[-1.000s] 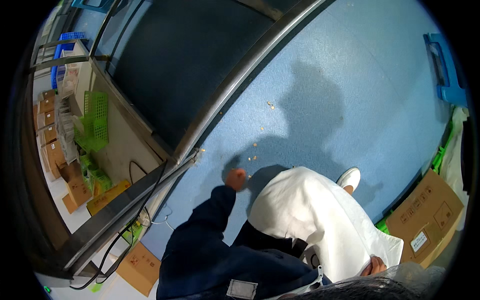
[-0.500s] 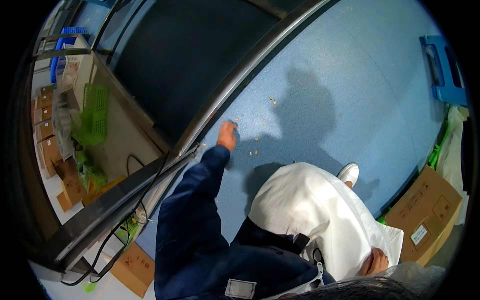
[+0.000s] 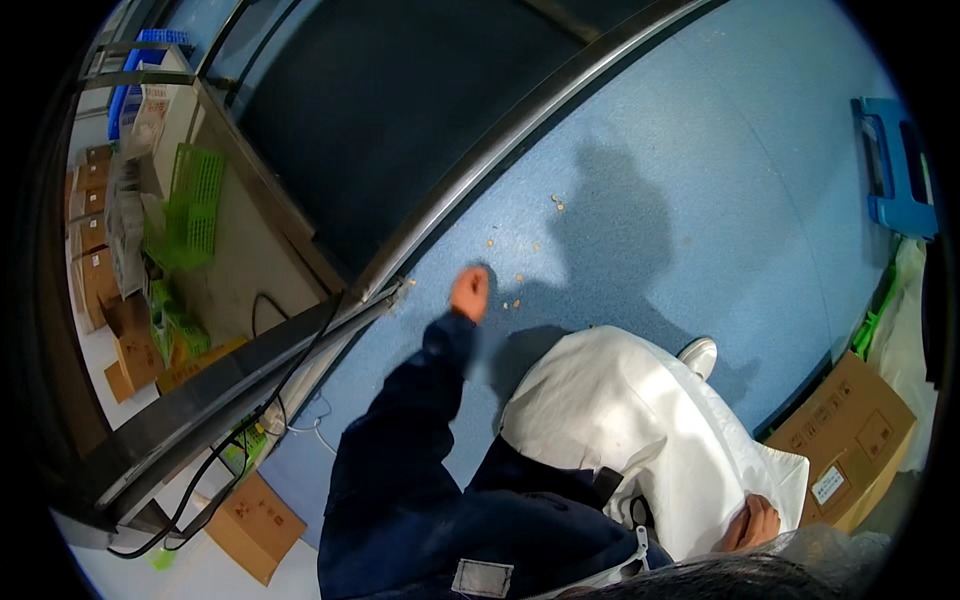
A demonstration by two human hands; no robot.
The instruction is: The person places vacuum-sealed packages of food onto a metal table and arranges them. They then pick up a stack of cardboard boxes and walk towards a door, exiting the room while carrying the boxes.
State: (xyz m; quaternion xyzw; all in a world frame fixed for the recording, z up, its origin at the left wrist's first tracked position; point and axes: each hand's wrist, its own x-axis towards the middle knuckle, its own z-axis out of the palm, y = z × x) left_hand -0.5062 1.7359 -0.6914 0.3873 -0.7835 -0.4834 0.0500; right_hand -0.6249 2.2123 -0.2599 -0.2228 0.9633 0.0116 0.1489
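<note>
Low over the blue floor, my left hand [image 3: 470,293] is closed with its fingers curled in; whatever they hold, if anything, is hidden. Several small tan bits [image 3: 518,278] lie scattered on the floor just beyond and to the right of it. One more bit [image 3: 412,283] lies to its left, beside the metal frame. At the lower right, my right hand [image 3: 752,523] rests against the white garment [image 3: 620,400] over my knees, its fingers bent together on the cloth.
A metal-edged frame [image 3: 520,130] with a dark panel runs diagonally on the left. Behind it are a green basket [image 3: 195,205] and cardboard boxes. A black cable [image 3: 290,375] hangs near a frame leg. At right stand a carton [image 3: 845,440] and a blue plastic stool [image 3: 895,165].
My left hand has drawn back slightly toward me and to the right, and its fingers have closed in. The view has shifted a little. My right hand has stayed put.
</note>
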